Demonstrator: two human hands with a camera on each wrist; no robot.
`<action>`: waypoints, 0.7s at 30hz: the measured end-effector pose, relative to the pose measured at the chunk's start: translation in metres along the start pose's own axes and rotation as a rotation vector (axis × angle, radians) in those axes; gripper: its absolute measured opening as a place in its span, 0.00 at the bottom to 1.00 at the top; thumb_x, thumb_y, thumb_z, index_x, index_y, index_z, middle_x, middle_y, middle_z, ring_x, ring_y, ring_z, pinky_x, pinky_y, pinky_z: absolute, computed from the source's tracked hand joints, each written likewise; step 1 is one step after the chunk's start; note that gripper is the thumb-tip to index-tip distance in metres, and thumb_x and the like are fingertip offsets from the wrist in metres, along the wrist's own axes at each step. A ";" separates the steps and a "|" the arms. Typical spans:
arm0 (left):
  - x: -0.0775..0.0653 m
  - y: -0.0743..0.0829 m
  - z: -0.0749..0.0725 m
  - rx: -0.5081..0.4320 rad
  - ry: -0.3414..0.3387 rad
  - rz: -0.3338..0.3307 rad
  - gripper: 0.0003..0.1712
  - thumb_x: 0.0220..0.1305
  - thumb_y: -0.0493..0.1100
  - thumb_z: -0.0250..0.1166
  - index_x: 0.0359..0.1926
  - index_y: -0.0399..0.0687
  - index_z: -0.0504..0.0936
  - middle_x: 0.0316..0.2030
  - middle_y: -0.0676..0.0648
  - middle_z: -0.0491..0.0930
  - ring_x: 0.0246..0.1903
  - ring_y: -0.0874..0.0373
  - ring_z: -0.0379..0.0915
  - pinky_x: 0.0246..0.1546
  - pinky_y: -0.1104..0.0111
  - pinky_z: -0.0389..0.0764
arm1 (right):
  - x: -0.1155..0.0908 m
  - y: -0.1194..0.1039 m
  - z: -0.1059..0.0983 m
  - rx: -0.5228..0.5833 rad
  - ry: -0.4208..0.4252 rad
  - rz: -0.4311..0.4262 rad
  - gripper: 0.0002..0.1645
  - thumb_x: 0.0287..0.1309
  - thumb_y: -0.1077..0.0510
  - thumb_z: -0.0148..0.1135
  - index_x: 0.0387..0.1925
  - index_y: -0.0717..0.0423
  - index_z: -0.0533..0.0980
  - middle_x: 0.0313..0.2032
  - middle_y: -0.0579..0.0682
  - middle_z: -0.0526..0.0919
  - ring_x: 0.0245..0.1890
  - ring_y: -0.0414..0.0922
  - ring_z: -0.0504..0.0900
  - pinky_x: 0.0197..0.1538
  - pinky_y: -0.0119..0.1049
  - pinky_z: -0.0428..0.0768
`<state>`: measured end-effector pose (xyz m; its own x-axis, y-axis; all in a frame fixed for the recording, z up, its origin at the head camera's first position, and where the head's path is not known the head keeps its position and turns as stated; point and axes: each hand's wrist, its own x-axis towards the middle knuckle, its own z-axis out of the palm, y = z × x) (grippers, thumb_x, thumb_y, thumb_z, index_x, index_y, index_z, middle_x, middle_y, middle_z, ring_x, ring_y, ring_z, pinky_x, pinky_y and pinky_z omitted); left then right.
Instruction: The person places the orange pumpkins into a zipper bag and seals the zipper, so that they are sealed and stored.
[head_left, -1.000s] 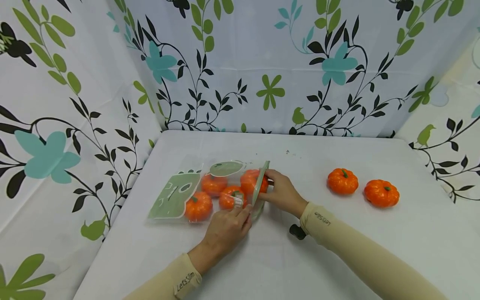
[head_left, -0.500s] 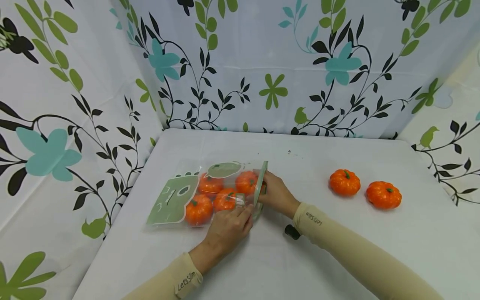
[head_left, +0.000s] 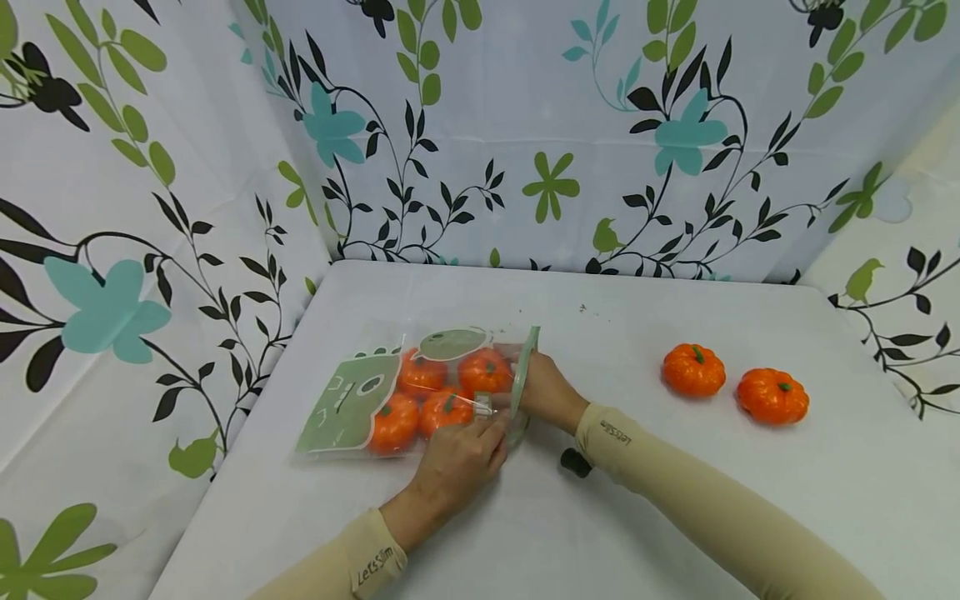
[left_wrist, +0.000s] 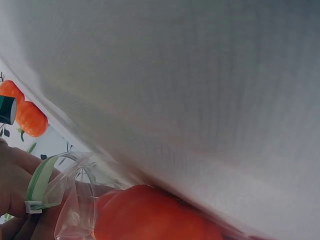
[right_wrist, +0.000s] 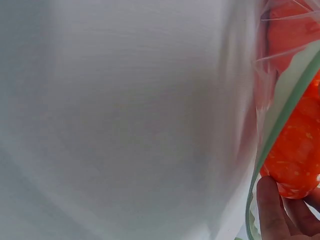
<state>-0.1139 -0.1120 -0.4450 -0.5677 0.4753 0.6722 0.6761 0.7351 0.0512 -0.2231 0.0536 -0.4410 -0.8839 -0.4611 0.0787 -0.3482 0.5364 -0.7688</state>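
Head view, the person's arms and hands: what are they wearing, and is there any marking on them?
The left sleeve and right sleeve are plain beige and close-fitting, with dark "LetsSlim" lettering near each cuff. The left hand and right hand are bare, ungloved.

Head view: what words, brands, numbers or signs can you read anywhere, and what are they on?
"LetsSlim": on the cuff of the left sleeve.
"LetsSlim": on the cuff of the right sleeve, upside down and smaller.
Clear bag: a green printed cartoon, no readable words.
Loose pumpkins: no writing visible.
Tiny dark marks toward the table's far edge: too small to tell whether they are writing.
No numbers readable.
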 end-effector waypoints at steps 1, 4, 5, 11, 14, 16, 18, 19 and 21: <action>0.000 0.000 0.000 -0.007 -0.004 -0.002 0.20 0.48 0.36 0.79 0.44 0.39 0.87 0.36 0.44 0.88 0.29 0.55 0.86 0.27 0.67 0.84 | 0.000 0.000 0.000 0.015 -0.005 0.000 0.49 0.48 0.51 0.81 0.69 0.62 0.70 0.67 0.54 0.73 0.67 0.50 0.72 0.67 0.47 0.69; 0.000 0.000 0.000 -0.022 -0.015 -0.003 0.18 0.48 0.36 0.79 0.43 0.39 0.87 0.36 0.44 0.88 0.31 0.55 0.86 0.29 0.66 0.84 | 0.001 0.000 0.002 0.068 -0.021 -0.004 0.49 0.47 0.54 0.81 0.69 0.61 0.70 0.68 0.54 0.73 0.68 0.51 0.70 0.67 0.48 0.69; -0.001 0.000 0.000 -0.025 -0.016 -0.003 0.18 0.48 0.36 0.79 0.43 0.39 0.87 0.36 0.44 0.88 0.31 0.55 0.86 0.29 0.66 0.84 | 0.001 0.000 0.002 0.077 -0.026 -0.008 0.48 0.47 0.56 0.81 0.69 0.60 0.70 0.68 0.53 0.73 0.68 0.51 0.70 0.67 0.48 0.70; 0.000 0.000 -0.001 -0.018 -0.013 0.014 0.16 0.49 0.36 0.78 0.41 0.40 0.87 0.33 0.45 0.87 0.28 0.56 0.84 0.25 0.67 0.83 | 0.004 -0.001 0.007 0.078 -0.067 -0.068 0.46 0.46 0.66 0.77 0.69 0.53 0.71 0.66 0.50 0.74 0.64 0.49 0.73 0.63 0.47 0.74; -0.001 0.000 -0.001 -0.005 -0.022 0.018 0.17 0.49 0.36 0.78 0.42 0.40 0.87 0.32 0.46 0.87 0.27 0.57 0.84 0.24 0.67 0.82 | 0.007 -0.002 0.010 0.105 -0.088 -0.125 0.46 0.46 0.68 0.74 0.69 0.51 0.71 0.64 0.48 0.75 0.63 0.47 0.74 0.62 0.45 0.75; -0.001 0.000 -0.001 0.009 -0.029 0.022 0.17 0.49 0.37 0.78 0.42 0.40 0.87 0.31 0.46 0.87 0.25 0.57 0.83 0.23 0.67 0.82 | 0.009 -0.002 0.012 0.126 -0.094 -0.163 0.47 0.44 0.71 0.73 0.69 0.51 0.71 0.63 0.47 0.76 0.63 0.46 0.74 0.63 0.46 0.74; -0.001 0.001 0.000 0.021 -0.034 0.027 0.17 0.49 0.38 0.78 0.43 0.40 0.88 0.31 0.46 0.87 0.24 0.58 0.83 0.22 0.67 0.81 | 0.009 -0.002 0.013 0.125 -0.091 -0.187 0.49 0.41 0.73 0.72 0.69 0.53 0.71 0.63 0.48 0.77 0.64 0.47 0.73 0.65 0.47 0.72; -0.002 0.001 0.000 0.028 -0.038 0.030 0.18 0.49 0.38 0.78 0.43 0.40 0.88 0.31 0.46 0.87 0.23 0.58 0.82 0.22 0.67 0.81 | 0.010 -0.002 0.014 0.121 -0.088 -0.191 0.50 0.38 0.74 0.71 0.69 0.54 0.71 0.63 0.49 0.77 0.64 0.47 0.73 0.66 0.48 0.71; -0.002 0.001 0.000 0.033 -0.042 0.030 0.18 0.49 0.38 0.78 0.43 0.40 0.88 0.32 0.47 0.87 0.24 0.58 0.83 0.23 0.68 0.81 | 0.010 -0.002 0.014 0.103 -0.081 -0.185 0.51 0.37 0.75 0.71 0.69 0.54 0.71 0.63 0.49 0.77 0.64 0.48 0.73 0.66 0.48 0.70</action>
<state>-0.1122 -0.1118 -0.4462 -0.5671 0.5168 0.6413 0.6776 0.7354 0.0066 -0.2265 0.0377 -0.4477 -0.7784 -0.6025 0.1765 -0.4647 0.3639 -0.8073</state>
